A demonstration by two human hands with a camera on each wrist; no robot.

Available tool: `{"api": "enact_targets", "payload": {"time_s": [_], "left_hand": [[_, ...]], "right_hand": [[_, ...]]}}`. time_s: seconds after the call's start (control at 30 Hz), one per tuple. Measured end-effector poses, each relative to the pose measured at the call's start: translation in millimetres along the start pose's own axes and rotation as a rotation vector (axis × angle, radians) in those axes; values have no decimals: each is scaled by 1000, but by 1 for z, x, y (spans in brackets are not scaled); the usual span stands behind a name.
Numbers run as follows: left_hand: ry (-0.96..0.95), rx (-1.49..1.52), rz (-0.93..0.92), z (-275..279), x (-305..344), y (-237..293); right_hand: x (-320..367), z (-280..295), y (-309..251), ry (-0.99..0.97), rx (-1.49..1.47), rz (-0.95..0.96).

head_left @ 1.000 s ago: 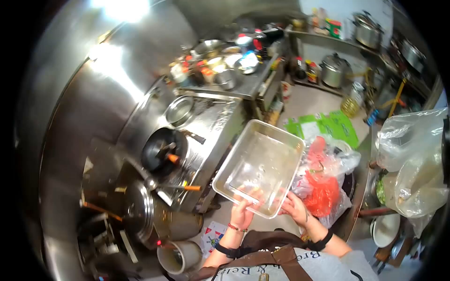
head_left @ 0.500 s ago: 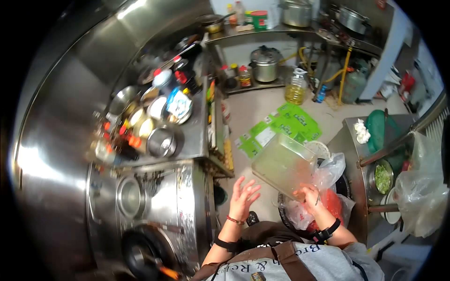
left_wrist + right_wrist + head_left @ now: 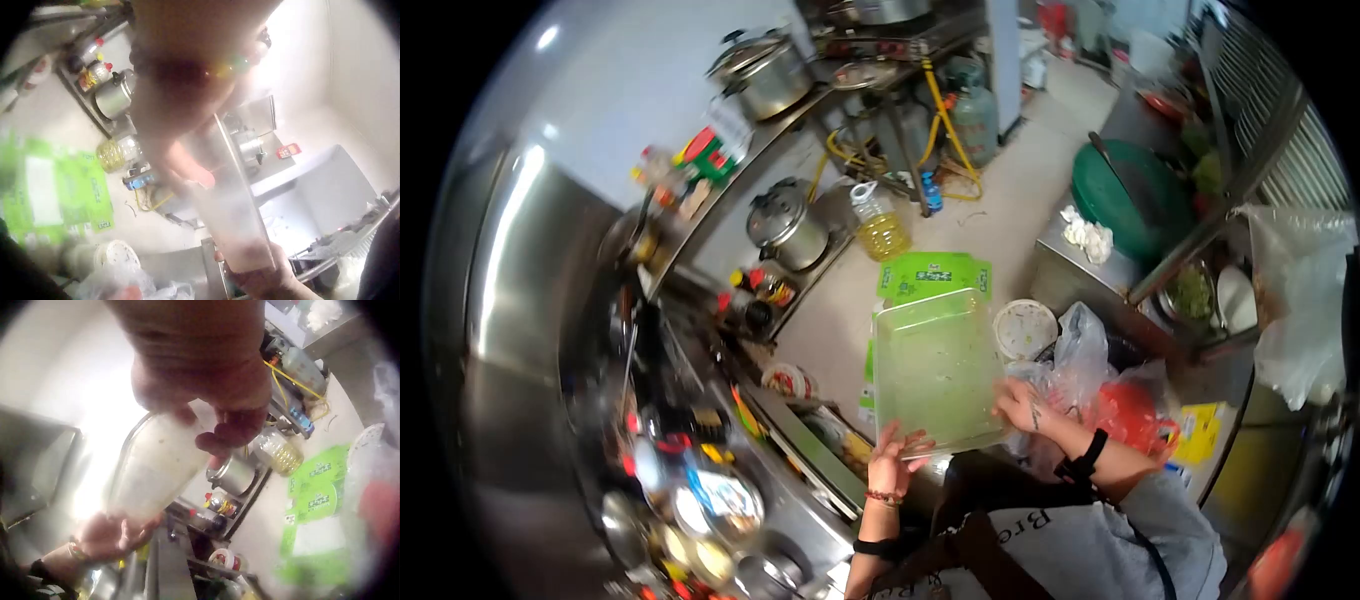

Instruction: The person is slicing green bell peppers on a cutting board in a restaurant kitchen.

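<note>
A clear, rectangular plastic container [image 3: 940, 370] is held in front of the body in the head view, its open side facing up. My left hand [image 3: 897, 458] grips its near left corner; the thumb lies against the wall in the left wrist view. On the near right side my right hand [image 3: 1025, 405] holds the rim, with its fingers [image 3: 228, 434] curled around the edge in the right wrist view. Nothing but a few specks shows inside the container.
Green flattened cardboard [image 3: 930, 272] lies on the floor behind the container. Near it are a white bucket [image 3: 1025, 330], plastic bags [image 3: 1135, 410] and an oil bottle [image 3: 880, 222]. A counter with bowls and bottles [image 3: 700, 500] is on the left; a green basin [image 3: 1130, 195] stands right.
The view has swung to the right. The left hand left the container half a second ago and is now back on it. The right hand kept its hold as the container tilted and levelled again.
</note>
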State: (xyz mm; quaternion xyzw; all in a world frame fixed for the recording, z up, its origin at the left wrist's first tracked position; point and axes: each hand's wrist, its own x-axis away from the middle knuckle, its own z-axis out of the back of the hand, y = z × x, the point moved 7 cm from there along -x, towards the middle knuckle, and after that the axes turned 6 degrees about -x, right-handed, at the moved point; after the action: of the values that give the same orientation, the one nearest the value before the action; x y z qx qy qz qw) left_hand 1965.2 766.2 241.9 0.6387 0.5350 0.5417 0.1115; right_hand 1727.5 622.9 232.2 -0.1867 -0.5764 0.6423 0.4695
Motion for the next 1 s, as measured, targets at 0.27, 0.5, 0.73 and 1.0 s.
{"api": "enact_targets", "payload": {"time_s": [0.27, 0.5, 0.73, 1.0], "left_hand": [[-173, -3, -43, 14, -143, 129], [-247, -143, -29, -17, -309, 236], [-391, -211, 77, -123, -461, 297], [-614, -420, 191, -285, -612, 303]], "right_hand": [[-91, 23, -62, 112, -315, -70], [-144, 118, -58, 607, -58, -148], [-188, 126, -108, 698, 279, -211], [-157, 184, 9, 1075, 261, -712]]}}
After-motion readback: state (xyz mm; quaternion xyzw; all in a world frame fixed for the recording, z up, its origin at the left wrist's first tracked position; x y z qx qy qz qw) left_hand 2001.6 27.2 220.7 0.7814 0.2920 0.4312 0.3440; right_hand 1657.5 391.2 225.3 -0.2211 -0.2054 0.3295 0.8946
